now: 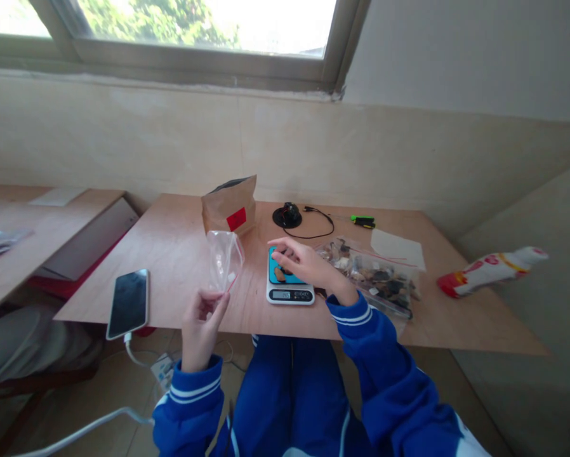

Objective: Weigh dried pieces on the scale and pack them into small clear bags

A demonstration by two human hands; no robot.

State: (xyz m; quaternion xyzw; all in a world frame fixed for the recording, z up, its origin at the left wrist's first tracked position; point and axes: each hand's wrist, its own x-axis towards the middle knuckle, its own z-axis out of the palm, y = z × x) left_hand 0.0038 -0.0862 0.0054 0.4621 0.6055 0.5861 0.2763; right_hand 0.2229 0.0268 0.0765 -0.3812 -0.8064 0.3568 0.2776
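Observation:
My left hand (204,320) pinches the rim of a clear zip bag (223,257) with a red seal line, which stands upright off the table with a small white bit inside. On a small white kitchen scale (291,296) with a blue-green pan, several brown, chip-like pieces (280,274) lie. Over that pan is my right hand (304,260), fingers stretched and slightly apart; it covers part of the pan and the pieces. Whether its fingertips touch a piece I cannot make out. The digits on the scale's display are too small to read.
Right of the scale lies a large clear bag (384,279) of mixed brown and dark pieces. Behind are a brown paper pouch (232,206), a black round-based device (287,216) with a cable, and a screwdriver (363,221). A charging phone (129,303) overhangs the front edge; a bottle (492,271) is at right.

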